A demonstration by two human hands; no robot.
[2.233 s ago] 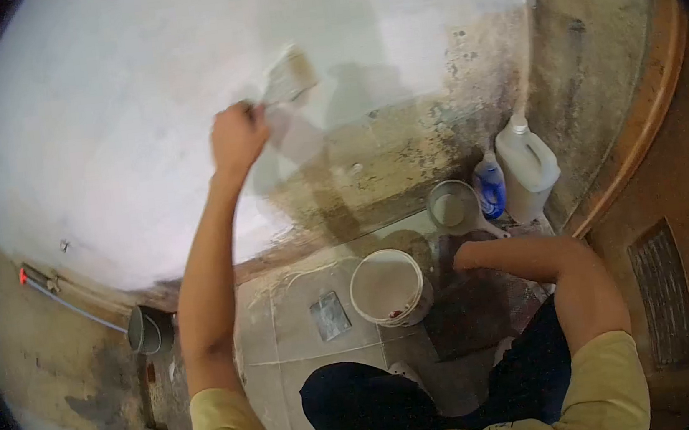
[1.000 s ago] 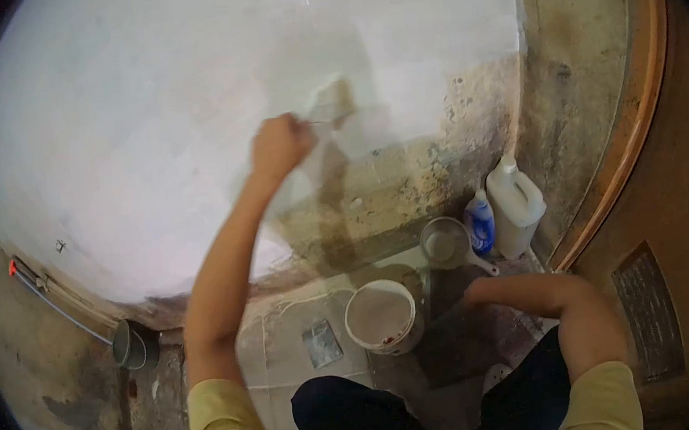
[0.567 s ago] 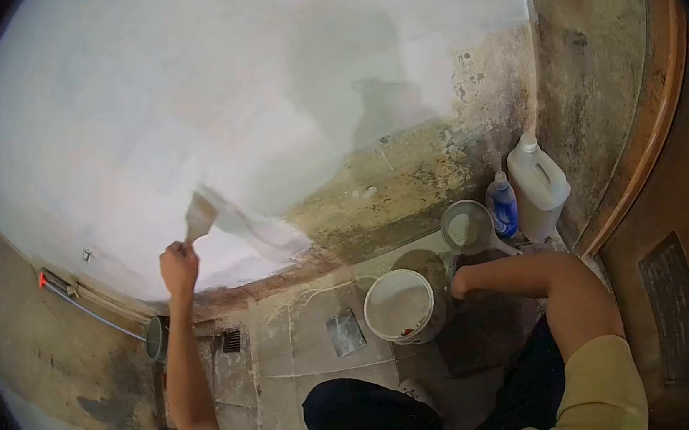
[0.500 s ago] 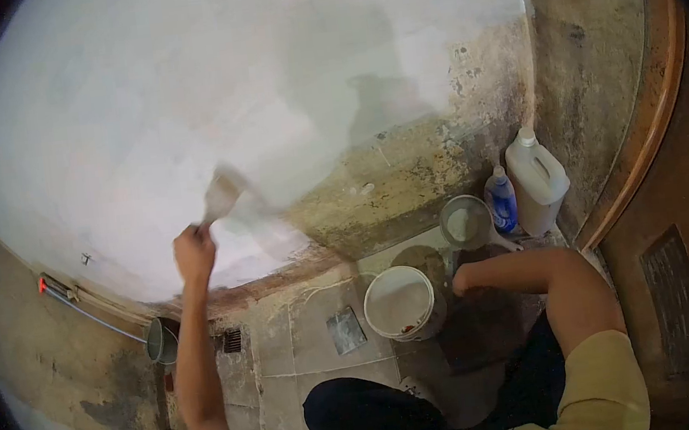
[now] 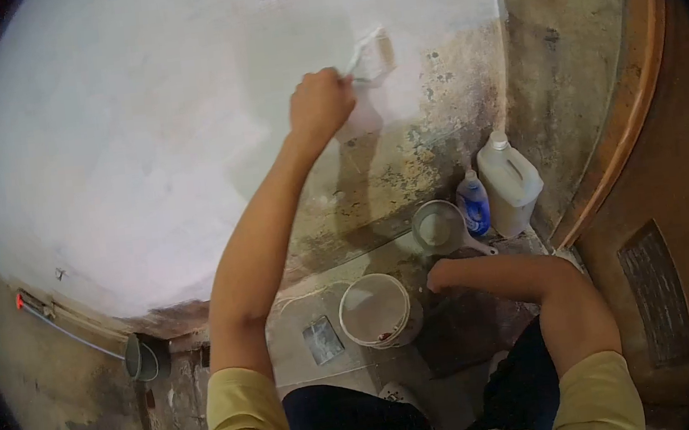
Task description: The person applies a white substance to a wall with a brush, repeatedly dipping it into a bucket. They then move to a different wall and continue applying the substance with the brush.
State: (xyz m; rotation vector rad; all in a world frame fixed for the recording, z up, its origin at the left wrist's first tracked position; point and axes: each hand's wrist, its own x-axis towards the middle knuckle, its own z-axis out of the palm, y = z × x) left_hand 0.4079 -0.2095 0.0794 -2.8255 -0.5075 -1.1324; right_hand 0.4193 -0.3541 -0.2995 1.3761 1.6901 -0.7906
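My left hand point(image 5: 322, 104) is closed round the handle of a wide flat brush point(image 5: 376, 56), whose bristles are against the wall point(image 5: 144, 144) near the right end of the white-coated area. Below and right of the brush, the wall surface is bare, yellowish and stained. My right hand point(image 5: 442, 276) is low, just right of a white bucket point(image 5: 375, 311), with the forearm bent inward; its fingers are hidden from view. Pale liquid shows inside the bucket.
A grey dipper point(image 5: 440, 228), a blue bottle point(image 5: 473, 204) and a whitish jug point(image 5: 511, 189) stand by the right corner. A flat grey piece point(image 5: 323, 341) lies on the tiles. At left are a dark bucket point(image 5: 143, 358) and a blue stick with a red end point(image 5: 71, 325).
My left hand has swung the brush up and right, from the white lower wall to beside the bare patch. The view has shifted slightly; my right hand keeps its place beside the bucket.
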